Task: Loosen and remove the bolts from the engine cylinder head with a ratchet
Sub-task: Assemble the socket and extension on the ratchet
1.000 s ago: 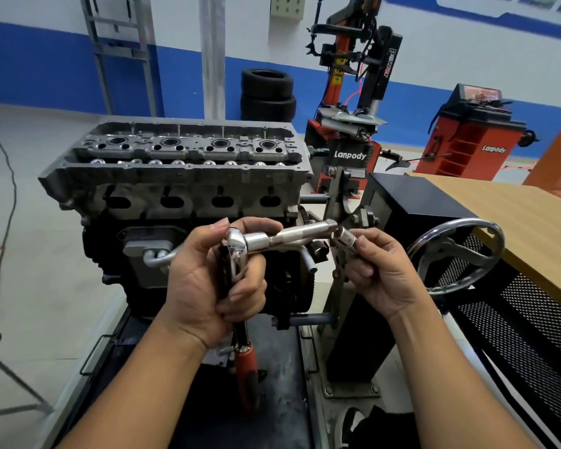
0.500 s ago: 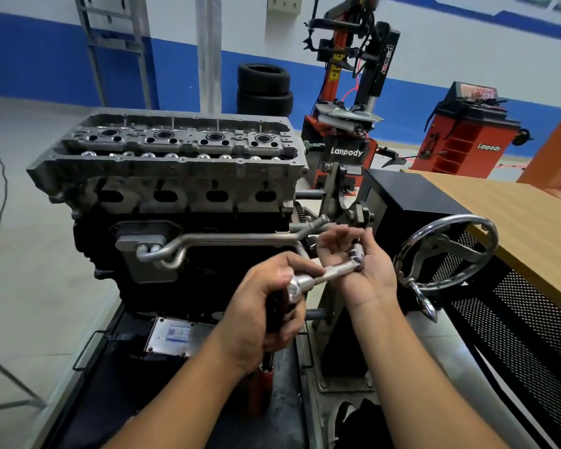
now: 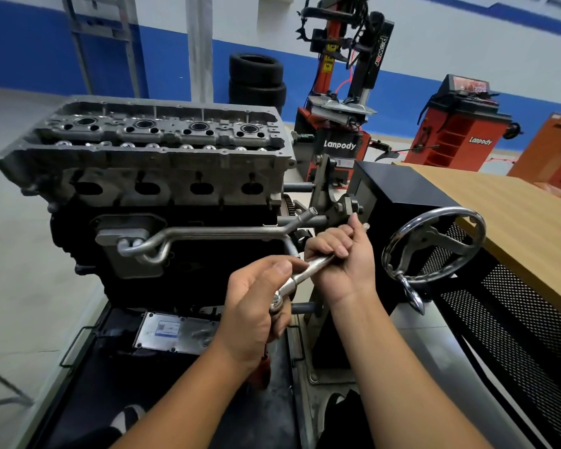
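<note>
Premises: automotive workshop or vehicle-repair training hall. A bare engine (image 3: 162,202) with exposed cylinder head (image 3: 156,137) is seen mounted on a rotating engine stand (image 3: 331,196) fitted with a chromed handwheel (image 3: 434,244). A red tyre-changing machine (image 3: 344,92), marked "Lanpody", is placed behind it. Two stacked tyres (image 3: 256,79) are found against the wall. A red wheel balancer (image 3: 457,124) of the same brand is positioned further right. A wood-topped workbench (image 3: 515,215) with perforated metal panels is noted at right. Walls are painted white over a blue band (image 3: 20,43); the floor is pale and smooth.
</note>
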Demonstrator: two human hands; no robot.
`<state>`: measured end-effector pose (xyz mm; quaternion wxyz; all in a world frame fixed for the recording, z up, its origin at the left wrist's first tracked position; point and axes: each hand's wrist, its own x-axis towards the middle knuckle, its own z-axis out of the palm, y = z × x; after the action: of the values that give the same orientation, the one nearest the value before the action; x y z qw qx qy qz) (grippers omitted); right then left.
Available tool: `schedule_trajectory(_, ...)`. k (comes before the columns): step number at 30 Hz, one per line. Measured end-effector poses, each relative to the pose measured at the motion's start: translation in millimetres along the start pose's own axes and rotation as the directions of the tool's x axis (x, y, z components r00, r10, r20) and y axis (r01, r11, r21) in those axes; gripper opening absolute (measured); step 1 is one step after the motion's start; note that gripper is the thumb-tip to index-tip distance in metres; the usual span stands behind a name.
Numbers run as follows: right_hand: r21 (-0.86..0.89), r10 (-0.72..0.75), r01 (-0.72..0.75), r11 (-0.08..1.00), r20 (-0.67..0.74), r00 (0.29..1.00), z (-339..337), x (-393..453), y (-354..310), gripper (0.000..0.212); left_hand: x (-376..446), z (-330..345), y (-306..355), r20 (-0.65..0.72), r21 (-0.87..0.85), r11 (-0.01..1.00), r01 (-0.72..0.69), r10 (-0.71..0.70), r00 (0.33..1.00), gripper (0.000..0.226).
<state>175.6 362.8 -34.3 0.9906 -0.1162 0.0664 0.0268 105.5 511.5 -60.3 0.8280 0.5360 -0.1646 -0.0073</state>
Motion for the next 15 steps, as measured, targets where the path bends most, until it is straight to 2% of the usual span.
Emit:
schedule_trajectory(3, -0.070, -0.020, 0.024, 0.997, 0.056, 0.998, 4.9, -5.3, 2.5, 0.052, -1.8, 0.7, 1.2, -0.034, -0.033, 0.999, 0.007, -0.008, 0.999, 0.033)
schedule_trajectory(6, -0.067, -0.018, 0.023, 0.997, 0.080, 0.997, 9.0, -9.6, 10.7, 0.051, -4.9, 2.9, 4.1, -0.031, -0.037, 0.999, -0.015, 0.014, 0.999, 0.042)
schedule_trajectory(12, -0.117, -0.036, 0.035, 0.992, -0.001, 0.999, 16.2, -15.0, 23.6, 0.047, -12.4, 6.1, 5.5, -0.024, 0.001, 0.999, -0.036, 0.036, 0.999, 0.040)
schedule_trajectory(15, -0.242, -0.041, 0.030, 0.970, -0.042, 0.998, 24.8, -15.5, 22.3, 0.050, -13.3, 2.2, 10.4, 0.012, 0.029, 0.997, -0.065, 0.064, 0.998, 0.037)
